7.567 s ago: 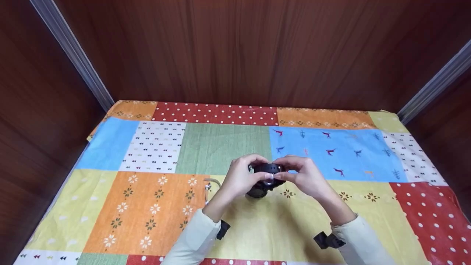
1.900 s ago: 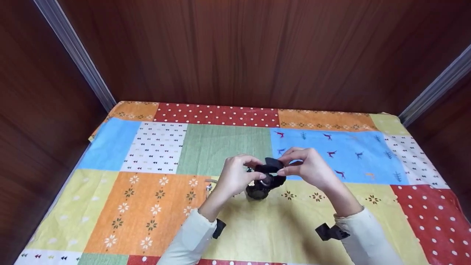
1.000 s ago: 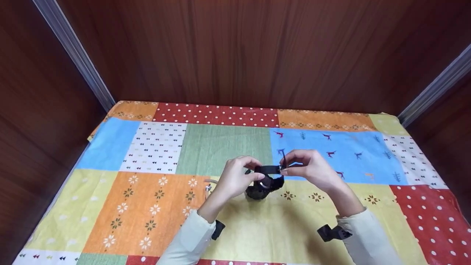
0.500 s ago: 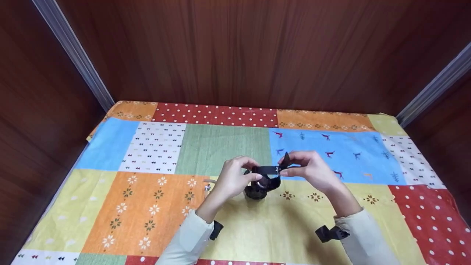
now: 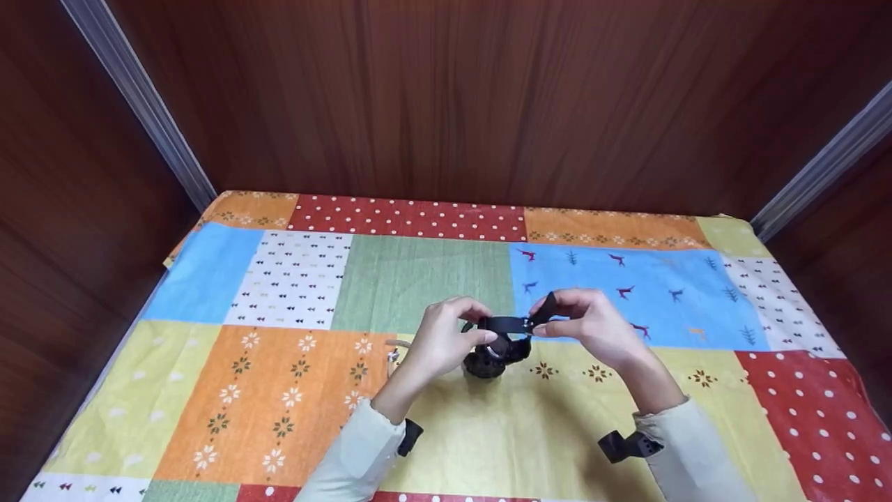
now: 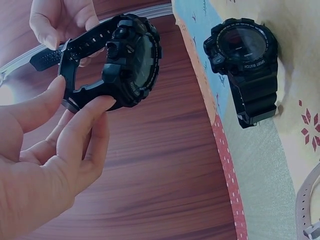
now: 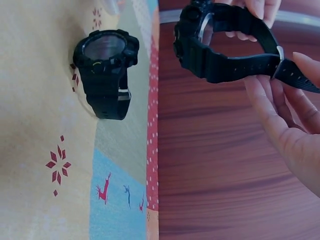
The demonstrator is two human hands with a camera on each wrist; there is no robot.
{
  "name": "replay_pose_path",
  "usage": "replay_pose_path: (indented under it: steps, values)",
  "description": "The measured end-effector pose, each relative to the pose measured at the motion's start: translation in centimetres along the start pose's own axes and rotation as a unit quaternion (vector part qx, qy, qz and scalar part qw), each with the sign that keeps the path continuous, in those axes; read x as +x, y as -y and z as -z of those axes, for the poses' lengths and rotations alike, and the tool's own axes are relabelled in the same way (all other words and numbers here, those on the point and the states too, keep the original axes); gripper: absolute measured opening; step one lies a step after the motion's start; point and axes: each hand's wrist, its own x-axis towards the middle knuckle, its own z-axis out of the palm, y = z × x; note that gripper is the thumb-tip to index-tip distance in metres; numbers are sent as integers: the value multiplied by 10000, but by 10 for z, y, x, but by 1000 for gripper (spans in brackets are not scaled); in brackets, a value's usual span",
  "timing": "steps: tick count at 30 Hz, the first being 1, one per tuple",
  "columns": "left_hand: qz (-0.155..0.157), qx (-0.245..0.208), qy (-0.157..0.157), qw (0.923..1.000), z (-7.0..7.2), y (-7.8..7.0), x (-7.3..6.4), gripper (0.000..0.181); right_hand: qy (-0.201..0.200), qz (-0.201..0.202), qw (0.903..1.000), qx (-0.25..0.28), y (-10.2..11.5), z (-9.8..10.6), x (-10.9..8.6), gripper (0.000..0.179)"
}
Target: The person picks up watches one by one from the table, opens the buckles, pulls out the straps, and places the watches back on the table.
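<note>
A black digital wristwatch (image 6: 132, 62) is held above the table between both hands, its dial turned to the right in the left wrist view. My left hand (image 5: 446, 336) pinches the strap beside the watch case with thumb and fingers. At the other side, my right hand (image 5: 592, 328) pinches the strap by its metal buckle (image 7: 279, 57). The strap forms a loop, and its perforated tail (image 6: 45, 60) sticks out past the buckle. A second black sports watch (image 6: 245, 55) stands on the cloth below, apart from the hands, its strap looped.
A light-coloured strap with a metal buckle (image 6: 304, 207) lies on the cloth, partly hidden by the left forearm in the head view. The patchwork tablecloth (image 5: 293, 397) covers the table, and brown wood panels (image 5: 453, 104) rise behind it.
Over the last seconds the right hand has shifted right, drawing the strap out sideways. Its tail, upright a second ago, now leans to the right. The left hand's grip looks the same.
</note>
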Motion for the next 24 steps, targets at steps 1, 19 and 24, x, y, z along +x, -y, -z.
replay_pose_path:
  steps: [1, 19, 24]
  values:
    - [-6, -2, -2, 10000, 0, 0, 0, 17, -17, 10, 10000, -3, -1, 0, 0, 22]
    - [-57, 128, -50, 9999, -4, 5, -1, 17, -255, -71, 9993, 249, -9, -3, -2, 24]
    - [-71, 148, -83, 9998, -4, 4, -1, 17, -176, 17, 9997, 163, -9, -2, -2, 25]
